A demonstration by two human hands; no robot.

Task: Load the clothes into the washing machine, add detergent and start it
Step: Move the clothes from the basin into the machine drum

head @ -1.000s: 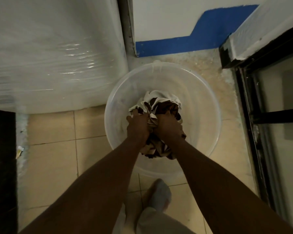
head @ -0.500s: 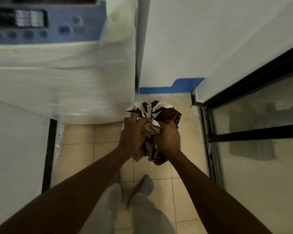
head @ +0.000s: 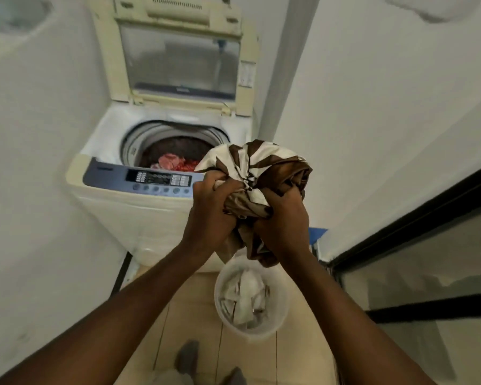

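Observation:
A top-loading washing machine [head: 139, 218] stands ahead with its lid [head: 178, 59] raised. Red and pink clothes [head: 172, 162] lie in the drum. I hold a bunched brown-and-cream striped cloth [head: 258, 165] in front of the machine's right front corner, at about the height of the control panel [head: 156, 180]. My left hand [head: 208, 215] grips the bundle's left side and my right hand [head: 283, 223] grips its right side. Its loose end hangs down between my wrists.
A clear plastic bucket [head: 278, 320] with pale cloth inside stands on the tiled floor right of the machine, below my hands. A white wall is close on the left. A dark-framed glass door [head: 428, 273] is on the right. My feet are at the bottom edge.
Both hands lifted the striped cloth out of the bucket and raised it to the machine's top. My view rose from the floor to the open drum.

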